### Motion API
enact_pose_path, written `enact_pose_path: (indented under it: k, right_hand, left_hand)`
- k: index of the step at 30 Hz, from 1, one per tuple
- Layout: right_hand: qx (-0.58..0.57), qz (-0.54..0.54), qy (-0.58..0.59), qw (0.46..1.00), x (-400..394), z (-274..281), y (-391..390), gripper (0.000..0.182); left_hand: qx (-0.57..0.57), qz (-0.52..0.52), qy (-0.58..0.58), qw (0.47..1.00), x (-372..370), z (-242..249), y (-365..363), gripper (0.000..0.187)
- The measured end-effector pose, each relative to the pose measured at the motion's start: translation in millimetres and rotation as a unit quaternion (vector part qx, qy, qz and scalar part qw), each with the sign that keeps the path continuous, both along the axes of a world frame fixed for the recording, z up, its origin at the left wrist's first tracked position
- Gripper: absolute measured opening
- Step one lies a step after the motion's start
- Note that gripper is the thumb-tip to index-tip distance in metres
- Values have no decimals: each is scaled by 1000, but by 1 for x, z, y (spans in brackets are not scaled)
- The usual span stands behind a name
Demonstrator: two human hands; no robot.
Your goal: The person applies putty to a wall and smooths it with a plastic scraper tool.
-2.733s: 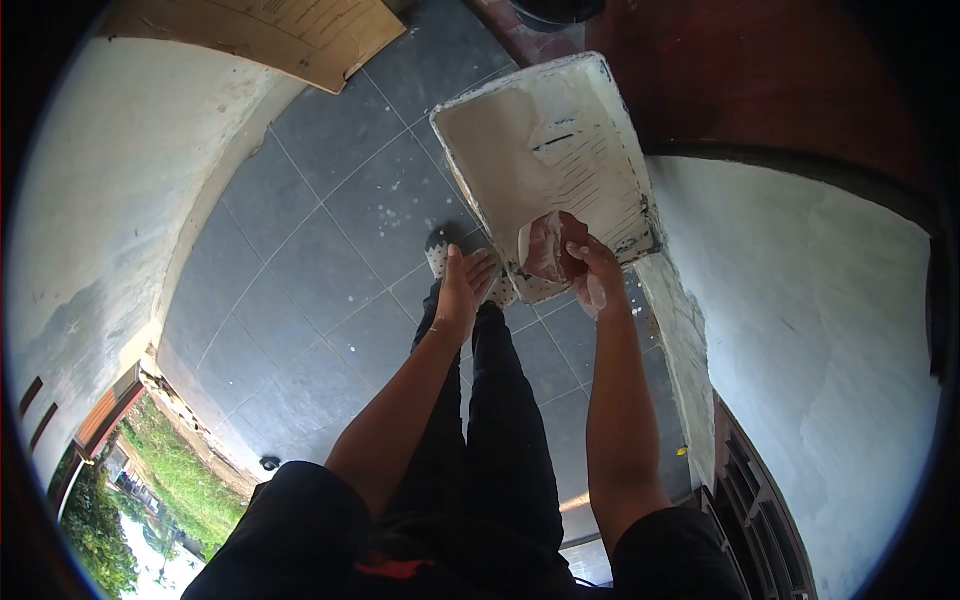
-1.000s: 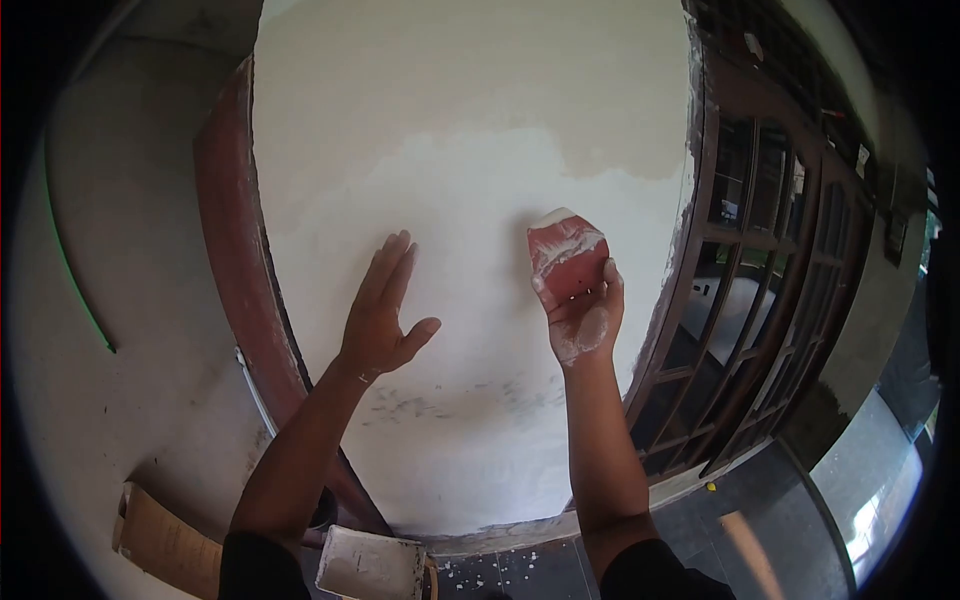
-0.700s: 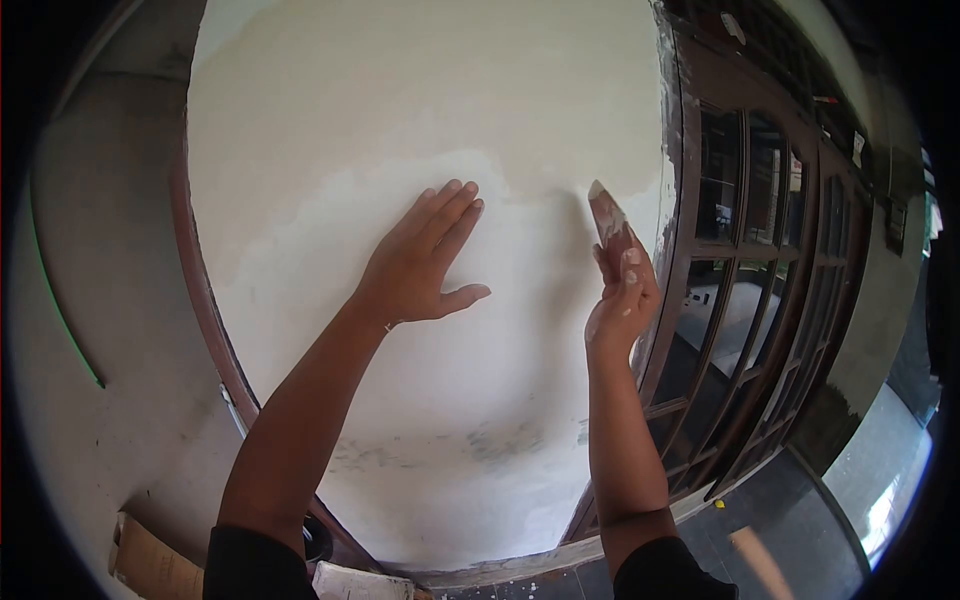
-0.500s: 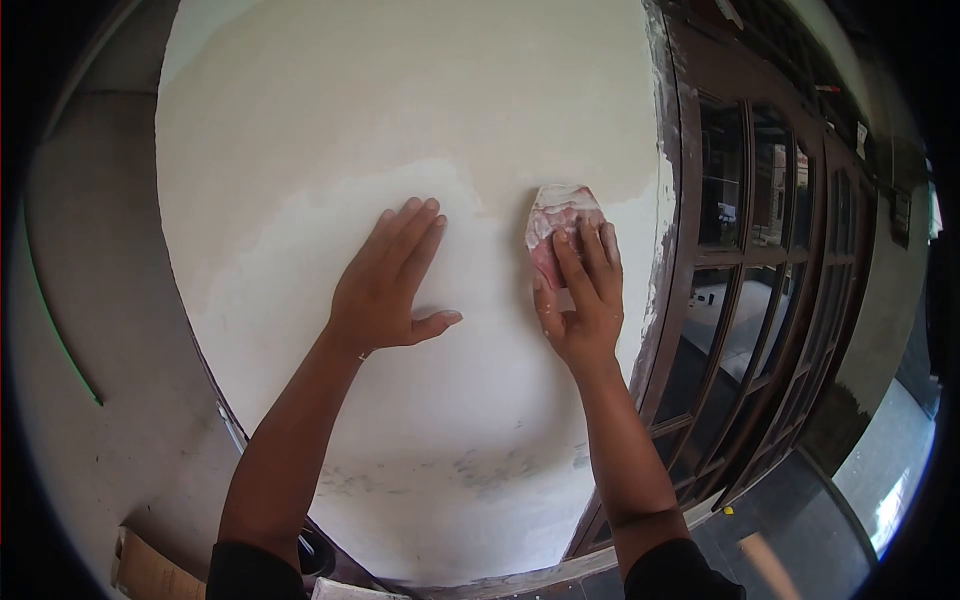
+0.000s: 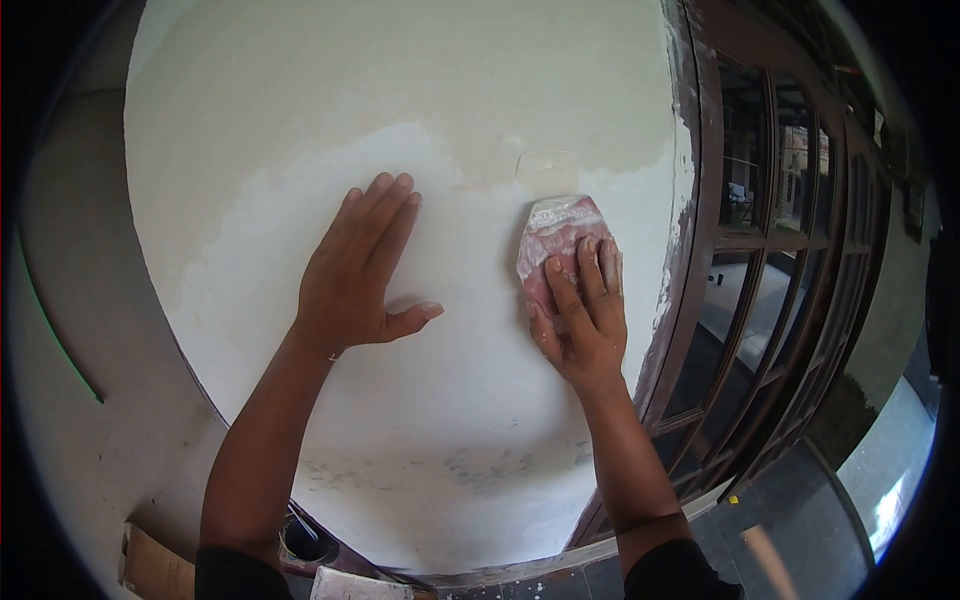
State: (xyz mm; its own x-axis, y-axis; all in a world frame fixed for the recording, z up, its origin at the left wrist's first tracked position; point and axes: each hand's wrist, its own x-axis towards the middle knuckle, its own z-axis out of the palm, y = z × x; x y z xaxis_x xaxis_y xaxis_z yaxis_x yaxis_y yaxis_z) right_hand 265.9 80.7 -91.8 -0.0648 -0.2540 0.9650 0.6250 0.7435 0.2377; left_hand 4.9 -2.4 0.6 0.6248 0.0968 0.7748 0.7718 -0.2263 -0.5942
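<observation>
My left hand (image 5: 350, 270) lies flat on the wall (image 5: 470, 400), fingers stretched upward and thumb out to the side. It holds nothing. To its right, my right hand (image 5: 585, 320) presses a flat reddish plate (image 5: 552, 240) against the wall. White paste is smeared across the plate, thickest along its narrower top end. My fingers lie over the lower part, and the thumb is at its left edge. The plate's underside is hidden. Just above it, a thin squared outline (image 5: 547, 160) marks the wall. A bright white patch (image 5: 400, 150) surrounds both hands, below a beige area.
A dark wooden door frame with glass panes (image 5: 750, 250) borders the wall on the right. At the lower left are a cardboard box (image 5: 160, 565), a dark container (image 5: 305, 545) and a white-smeared flat item (image 5: 355, 585). Dark floor tiles (image 5: 790, 530) lie at the lower right.
My right hand and the plate have moved down the wall, and the squared outline now shows above them. My left hand stays flat on about the same spot. The view has shifted slightly.
</observation>
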Motion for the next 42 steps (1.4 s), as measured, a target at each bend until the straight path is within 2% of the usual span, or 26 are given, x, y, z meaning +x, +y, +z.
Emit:
enact_pose_path:
  k: [5, 12, 18, 20, 25, 32, 37, 42]
  right_hand:
    - [20, -47, -14, 999, -10, 46, -2, 49]
    - [-3, -50, -33, 998, 7, 5, 3, 46]
    - [22, -28, -10, 999, -1, 50, -1, 48]
    - [14, -67, -17, 998, -1, 50, 4, 49]
    - [-16, -68, -33, 997, 15, -4, 8, 49]
    - [-12, -57, 1, 998, 2, 44, 3, 47]
    - [-8, -53, -34, 998, 16, 3, 10, 49]
    - [14, -47, -17, 999, 4, 40, 1, 48]
  left_hand:
    - [5, -6, 3, 1000, -1, 1, -2, 87]
    - [0, -5, -1, 1000, 1, 1, -2, 86]
    - [-11, -7, -6, 1000, -5, -1, 2, 87]
    - [-13, -8, -6, 1000, -4, -1, 0, 86]
    - [7, -11, 2, 1000, -1, 0, 0, 85]
    - [0, -5, 3, 1000, 0, 1, -3, 84]
    - [5, -10, 7, 1000, -1, 0, 0, 85]
    - [-15, -6, -8, 1000, -4, -1, 1, 85]
